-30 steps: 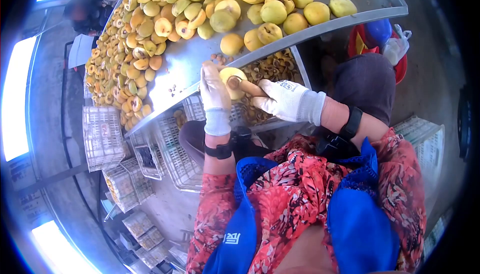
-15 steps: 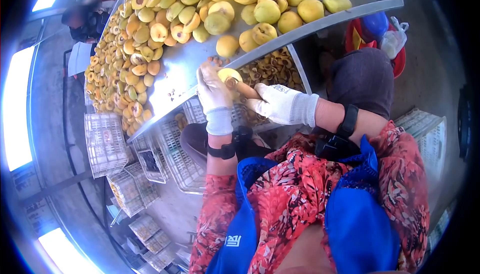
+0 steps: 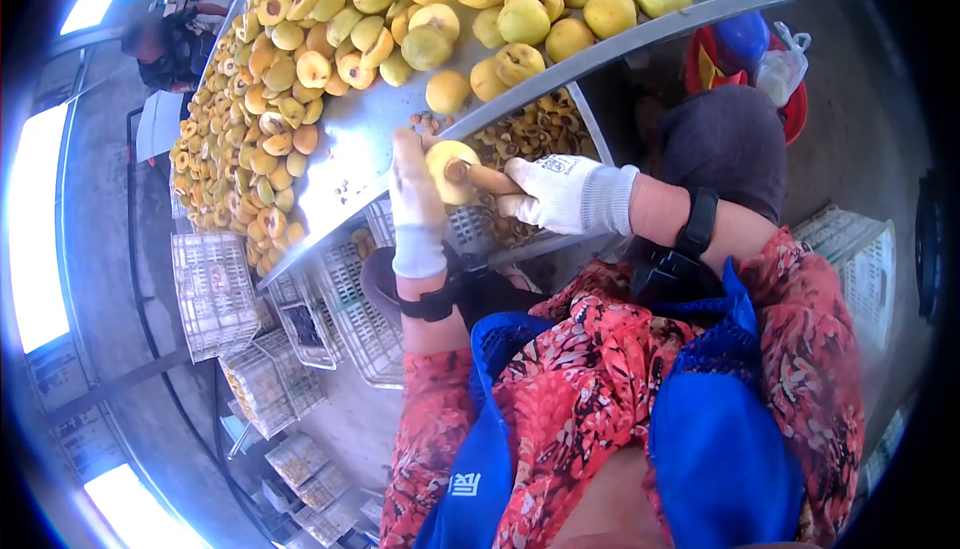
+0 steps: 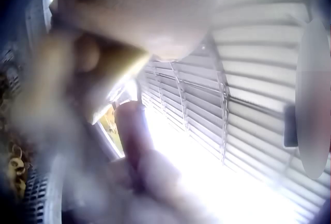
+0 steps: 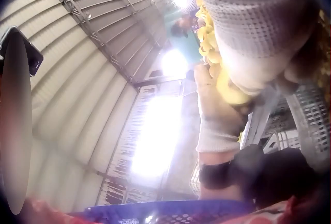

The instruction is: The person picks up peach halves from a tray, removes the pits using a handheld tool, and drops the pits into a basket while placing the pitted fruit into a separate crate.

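In the head view my gloved left hand (image 3: pixel 417 194) holds a yellow peach half (image 3: pixel 438 160) with its cut face turned toward the right hand. My gloved right hand (image 3: pixel 562 193) grips the wooden handle of a pitting tool (image 3: pixel 494 181). The tool's head sits at the middle of the cut face, over the pit area. In the left wrist view the wooden handle (image 4: pixel 132 123) shows below a thin metal loop, while the nearby fingers are blurred. The right wrist view shows the peach half (image 5: pixel 227 90) between the two gloves, partly hidden by the right one.
A metal table (image 3: pixel 372 139) carries a big heap of peaches and halves, with several loose pits near its edge. Below that edge stands a crate of pitted scraps (image 3: pixel 545 129). White plastic crates (image 3: pixel 215 294) stand at left, and a red bucket (image 3: pixel 797 114) at right.
The left hand has turned, and the peach half now shows more of its cut face. The tool stays against the fruit, in the right hand's grip. The head view has shifted slightly.
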A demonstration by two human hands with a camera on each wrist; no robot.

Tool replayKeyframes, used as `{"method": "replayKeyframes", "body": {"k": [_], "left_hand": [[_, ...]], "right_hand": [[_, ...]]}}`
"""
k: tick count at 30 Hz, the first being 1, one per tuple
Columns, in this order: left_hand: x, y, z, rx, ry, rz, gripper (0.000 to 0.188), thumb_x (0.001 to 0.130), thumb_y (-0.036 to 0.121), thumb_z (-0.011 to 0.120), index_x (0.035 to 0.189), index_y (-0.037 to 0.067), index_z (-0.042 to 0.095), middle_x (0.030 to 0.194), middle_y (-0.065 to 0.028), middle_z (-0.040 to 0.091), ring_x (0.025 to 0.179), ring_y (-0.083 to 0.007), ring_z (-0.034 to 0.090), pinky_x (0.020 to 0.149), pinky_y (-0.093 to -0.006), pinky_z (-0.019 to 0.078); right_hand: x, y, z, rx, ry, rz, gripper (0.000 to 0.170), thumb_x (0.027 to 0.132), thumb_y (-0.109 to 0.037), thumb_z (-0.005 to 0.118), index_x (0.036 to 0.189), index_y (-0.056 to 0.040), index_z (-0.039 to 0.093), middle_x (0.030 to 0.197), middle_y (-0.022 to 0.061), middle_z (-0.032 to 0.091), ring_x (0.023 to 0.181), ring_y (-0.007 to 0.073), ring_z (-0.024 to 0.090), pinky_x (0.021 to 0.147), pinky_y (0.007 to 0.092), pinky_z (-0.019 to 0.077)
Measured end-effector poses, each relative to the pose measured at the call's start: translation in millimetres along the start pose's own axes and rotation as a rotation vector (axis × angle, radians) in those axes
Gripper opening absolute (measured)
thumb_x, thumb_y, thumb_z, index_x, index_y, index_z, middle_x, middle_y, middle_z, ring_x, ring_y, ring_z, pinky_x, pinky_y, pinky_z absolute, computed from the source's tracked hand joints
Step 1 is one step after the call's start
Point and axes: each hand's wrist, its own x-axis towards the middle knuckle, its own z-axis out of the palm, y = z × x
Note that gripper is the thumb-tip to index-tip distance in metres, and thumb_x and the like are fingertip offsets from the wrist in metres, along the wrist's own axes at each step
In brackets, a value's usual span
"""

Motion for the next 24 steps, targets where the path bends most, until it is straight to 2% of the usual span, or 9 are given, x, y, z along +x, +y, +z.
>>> {"method": "replayKeyframes", "body": {"k": [3,4,5,9,13,17,20,22,24], "left_hand": [[-20.6,-8.5,10.9,0.038,0.04,0.281,0.039,0.097,0.032,0.05,0.112,-0.004,0.053,0.099,-0.014,0.062,0.085,-0.0194,0.06,0.071,-0.0304,0.0517],[-15.6,-24.1,20.8,0.014,0.114,0.477,0.042,0.097,0.03,0.051,0.118,-0.005,0.052,0.104,-0.0143,0.062,0.091,-0.0216,0.059,0.083,-0.0323,0.0497],[-13.0,-31.5,25.8,0.286,0.294,0.627,0.062,0.1,0.051,0.029,0.12,-0.003,0.053,0.108,-0.0137,0.061,0.1,-0.0216,0.058,0.088,-0.0329,0.0482],[-20.1,-39.0,41.8,0.438,0.453,0.808,0.039,0.1,0.028,0.041,0.119,-0.005,0.052,0.114,-0.0167,0.059,0.102,-0.025,0.058,0.094,-0.0374,0.0452],[-20.6,-35.3,43.1,0.673,0.501,1.025,0.029,0.098,0.014,0.043,0.116,-0.005,0.054,0.111,-0.017,0.06,0.102,-0.0264,0.059,0.091,-0.0377,0.0466],[-22.3,-30.8,40.9,0.804,0.431,1.038,0.023,0.084,0.003,0.054,0.105,-0.004,0.057,0.112,-0.0167,0.06,0.099,-0.0336,0.058,0.088,-0.0402,0.0476],[-19.3,-32.7,38.0,0.865,0.388,1.112,0.022,0.08,0.0,0.056,0.101,-0.003,0.058,0.108,-0.0158,0.061,0.097,-0.0294,0.06,0.086,-0.0394,0.0484],[-18.2,-31.0,29.7,0.492,0.223,0.648,0.02,0.09,0.014,0.051,0.097,-0.002,0.059,0.105,-0.0144,0.063,0.093,-0.0235,0.06,0.084,-0.0359,0.0491],[-12.8,-29.0,11.6,0.394,0.052,0.506,0.029,0.095,0.02,0.044,0.107,-0.003,0.056,0.105,-0.0166,0.063,0.093,-0.0229,0.061,0.081,-0.0337,0.0506]], "right_hand": [[2.7,-1.5,2.9,0.328,-0.047,0.097,0.038,0.095,-0.04,0.05,0.097,-0.0017,0.049,0.07,0.0155,0.061,0.063,0.0291,0.063,0.059,0.04,0.0481],[-0.4,-16.9,-5.4,0.574,-0.175,0.257,0.038,0.096,-0.041,0.049,0.095,-0.0032,0.049,0.064,0.0066,0.055,0.052,0.0155,0.055,0.048,0.03,0.043],[-0.9,-17.7,-2.2,0.574,-0.173,0.259,0.038,0.096,-0.041,0.049,0.095,-0.0032,0.049,0.064,0.0066,0.055,0.052,0.0155,0.055,0.048,0.03,0.043],[-2.2,-19.9,3.3,0.905,-0.296,0.34,0.036,0.097,-0.038,0.049,0.094,-0.0023,0.049,0.069,0.0077,0.058,0.053,0.0145,0.054,0.049,0.0299,0.0439],[-7.1,-29.5,-2.9,0.559,-0.208,0.348,0.037,0.097,-0.038,0.049,0.095,-0.0009,0.05,0.07,0.0092,0.06,0.054,0.0171,0.056,0.051,0.0319,0.0449],[-10.9,-31.0,-9.6,0.589,-0.274,0.437,0.04,0.096,-0.037,0.05,0.1,0.0025,0.052,0.077,0.0161,0.064,0.064,0.0257,0.062,0.059,0.0369,0.0472],[-7.9,-22.1,-6.7,0.433,-0.273,0.365,0.041,0.096,-0.039,0.048,0.107,0.0004,0.048,0.064,0.0082,0.056,0.052,0.0172,0.056,0.048,0.0322,0.0447],[-7.1,-15.1,-7.6,0.415,-0.3,0.322,0.042,0.096,-0.04,0.048,0.108,0.0001,0.049,0.064,0.0074,0.056,0.052,0.0172,0.055,0.049,0.0327,0.0449],[-6.7,-14.7,-10.8,0.467,-0.359,0.316,0.041,0.095,-0.041,0.05,0.107,-0.0018,0.05,0.06,0.0023,0.052,0.048,0.0138,0.051,0.046,0.0302,0.0422]]}}
